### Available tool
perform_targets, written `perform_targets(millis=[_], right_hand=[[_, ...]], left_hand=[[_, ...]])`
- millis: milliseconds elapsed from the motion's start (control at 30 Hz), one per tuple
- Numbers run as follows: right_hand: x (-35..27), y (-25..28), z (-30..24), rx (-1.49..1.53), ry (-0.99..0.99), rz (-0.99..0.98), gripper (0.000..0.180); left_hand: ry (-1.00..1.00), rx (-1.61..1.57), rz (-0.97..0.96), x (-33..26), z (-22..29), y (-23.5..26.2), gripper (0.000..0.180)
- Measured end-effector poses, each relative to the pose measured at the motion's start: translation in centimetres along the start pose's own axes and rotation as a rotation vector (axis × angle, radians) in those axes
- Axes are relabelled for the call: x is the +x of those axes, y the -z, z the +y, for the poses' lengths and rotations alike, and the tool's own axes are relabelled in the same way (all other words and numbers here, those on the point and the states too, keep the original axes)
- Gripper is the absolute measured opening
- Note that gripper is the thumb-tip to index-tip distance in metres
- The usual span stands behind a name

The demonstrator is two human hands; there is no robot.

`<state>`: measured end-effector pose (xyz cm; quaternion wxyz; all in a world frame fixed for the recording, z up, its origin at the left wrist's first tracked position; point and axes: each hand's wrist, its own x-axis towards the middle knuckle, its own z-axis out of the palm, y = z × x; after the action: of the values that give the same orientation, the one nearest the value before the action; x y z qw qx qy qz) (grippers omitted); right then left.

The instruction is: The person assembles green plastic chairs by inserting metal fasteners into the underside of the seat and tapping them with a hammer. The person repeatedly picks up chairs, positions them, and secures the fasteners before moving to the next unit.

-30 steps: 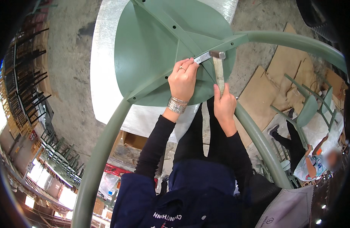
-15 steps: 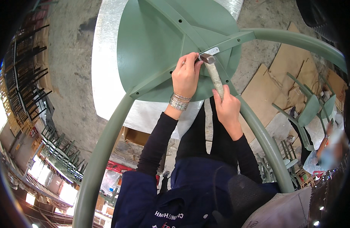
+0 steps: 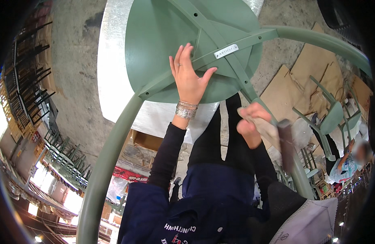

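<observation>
An upturned green chair lies with its round seat's underside facing me and its curved legs reaching toward me. A small white metal label plate sits on the crossing of the seat's braces. My left hand is open, fingers spread over one brace to the left of the plate; whether it touches the wood I cannot tell. My right hand grips a hammer by its pale wrapped handle, beside the chair's near right leg. Motion blurs the hammer's dark head, which points right.
A silvery-white covered work surface bears the chair. Flattened cardboard covers the floor to the right, near other green chairs and a co-worker. Stacked dark frames and more chairs stand left.
My right hand has swung the hammer away from the plate, down and right. My left hand has let go near the plate, moved left and spread its fingers. The chair has shifted slightly.
</observation>
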<state>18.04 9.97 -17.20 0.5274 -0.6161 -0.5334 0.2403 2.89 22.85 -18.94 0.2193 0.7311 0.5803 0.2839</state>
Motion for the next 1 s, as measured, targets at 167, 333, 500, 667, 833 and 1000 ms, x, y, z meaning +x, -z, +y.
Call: perform_targets(millis=[167, 333, 500, 667, 833, 1000], right_hand=[[1.4, -0.9, 0.0, -0.455, -0.330, -0.232, 0.024], [0.6, -0.7, 0.8, -0.386, 0.020, -0.176, 0.031], [0.4, -0.9, 0.0, -0.456, -0.338, -0.154, 0.030], [1.5, 1.0, -2.1, -0.119, -0.340, 0.138, 0.030], [1.8, -1.6, 0.3, -0.395, -0.375, -0.013, 0.032], [2.1, -1.0, -1.5, -0.372, -0.430, 0.042, 0.035]], left_hand=[[0.062, 0.007, -0.009, -0.4, -1.1, -0.7, 0.088], [0.067, -0.018, -0.002, -0.5, -0.8, -0.5, 0.089], [0.157, -0.056, 0.007, 0.1, -0.7, -0.9, 0.088], [0.342, -0.015, 0.062, 0.9, 0.7, -1.9, 0.085], [0.354, 0.045, 0.072, 1.0, 0.7, -2.2, 0.085], [0.427, 0.061, 0.054, 1.5, 1.0, -2.3, 0.087]])
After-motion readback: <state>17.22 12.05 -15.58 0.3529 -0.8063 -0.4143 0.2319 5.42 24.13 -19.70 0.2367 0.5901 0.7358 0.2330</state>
